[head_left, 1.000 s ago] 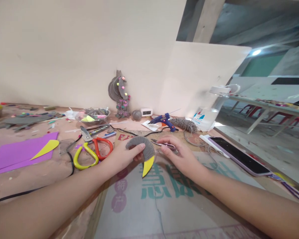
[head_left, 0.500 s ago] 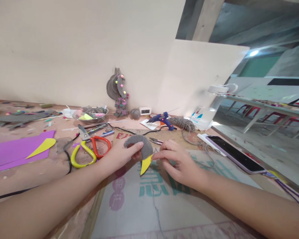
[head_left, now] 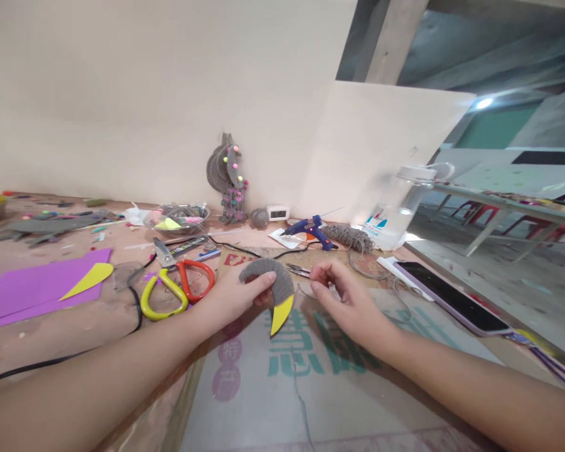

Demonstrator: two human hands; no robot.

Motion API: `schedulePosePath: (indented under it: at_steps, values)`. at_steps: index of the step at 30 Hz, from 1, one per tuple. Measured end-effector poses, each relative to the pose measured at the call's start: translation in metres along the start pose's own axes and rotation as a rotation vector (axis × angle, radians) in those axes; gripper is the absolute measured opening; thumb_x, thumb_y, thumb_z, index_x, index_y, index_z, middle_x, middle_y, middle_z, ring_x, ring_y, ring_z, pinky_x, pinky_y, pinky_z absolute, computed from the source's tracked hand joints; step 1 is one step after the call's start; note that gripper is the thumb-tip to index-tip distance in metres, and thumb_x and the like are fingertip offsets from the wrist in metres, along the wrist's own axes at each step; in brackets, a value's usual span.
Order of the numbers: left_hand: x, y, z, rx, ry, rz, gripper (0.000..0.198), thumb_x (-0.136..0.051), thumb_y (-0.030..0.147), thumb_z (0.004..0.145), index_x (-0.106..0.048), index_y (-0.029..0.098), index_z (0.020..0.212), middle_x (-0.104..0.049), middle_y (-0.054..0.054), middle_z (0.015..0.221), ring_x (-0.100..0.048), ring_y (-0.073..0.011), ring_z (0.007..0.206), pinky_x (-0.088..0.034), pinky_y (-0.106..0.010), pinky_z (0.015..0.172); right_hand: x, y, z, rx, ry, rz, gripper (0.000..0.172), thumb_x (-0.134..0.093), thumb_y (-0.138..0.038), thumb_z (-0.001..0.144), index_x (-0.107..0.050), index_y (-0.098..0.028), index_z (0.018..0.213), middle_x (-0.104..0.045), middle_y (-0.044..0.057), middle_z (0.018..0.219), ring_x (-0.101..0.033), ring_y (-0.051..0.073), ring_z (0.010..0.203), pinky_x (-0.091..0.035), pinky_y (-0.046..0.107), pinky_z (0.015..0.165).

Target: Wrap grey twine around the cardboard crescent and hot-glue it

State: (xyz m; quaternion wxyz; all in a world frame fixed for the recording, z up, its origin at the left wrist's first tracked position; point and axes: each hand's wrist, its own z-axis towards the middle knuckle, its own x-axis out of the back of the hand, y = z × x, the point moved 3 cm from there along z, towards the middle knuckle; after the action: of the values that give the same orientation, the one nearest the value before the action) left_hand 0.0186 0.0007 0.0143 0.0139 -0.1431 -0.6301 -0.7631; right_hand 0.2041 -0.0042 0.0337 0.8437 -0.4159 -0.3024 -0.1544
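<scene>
My left hand [head_left: 254, 289] grips a crescent shape [head_left: 280, 284] wound with grey yarn, its thumb pressed on the wrapped part. The crescent's lower tip is bare yellow [head_left: 281, 315] and points down toward the board. To its right, my right hand [head_left: 341, 292] is apart from the crescent, fingers curled and pinched. A thin strand of grey yarn [head_left: 305, 294] runs from near the crescent to these fingers. Small snips [head_left: 298, 270] lie just behind, between the hands.
Scissors [head_left: 164, 295] with yellow and red handles and purple sheets [head_left: 37, 289] lie left. A blue glue gun [head_left: 311, 231], a yarn bundle [head_left: 347, 237] and a clear bottle [head_left: 390, 216] stand at the back. A phone [head_left: 452, 298] lies right. Printed board [head_left: 245, 414] lies beneath the hands.
My right hand has drawn back from the yellow tip, a little to the right and up, its fingers now curled in. The left hand keeps its hold on the crescent.
</scene>
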Motion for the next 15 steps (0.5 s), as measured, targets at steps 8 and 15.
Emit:
schedulePosePath:
  at_steps: [8, 15]
  values:
    - [0.0021, -0.0003, -0.0004, 0.023, 0.01, 0.02, 0.025, -0.055, 0.04, 0.075, -0.056, 0.015, 0.069, -0.054, 0.003, 0.056, -0.049, -0.0108, 0.052, -0.038, -0.022, 0.05, -0.0058, 0.0029, 0.0056, -0.054, -0.148, 0.05, 0.027, -0.045, -0.035, 0.086, -0.059, -0.021, 0.105, -0.061, 0.006, 0.1, -0.057, 0.017, 0.085, -0.046, 0.031, 0.075]
    - [0.0017, -0.0009, -0.0023, 0.045, -0.021, 0.035, 0.03, -0.057, 0.044, 0.073, -0.058, 0.015, 0.064, -0.054, 0.002, 0.053, -0.048, -0.0106, 0.05, -0.037, -0.021, 0.048, -0.0083, 0.0031, 0.0077, -0.072, -0.19, 0.124, 0.021, -0.049, -0.033, 0.083, -0.06, -0.017, 0.074, -0.059, 0.002, 0.075, -0.055, 0.015, 0.074, -0.045, 0.027, 0.07]
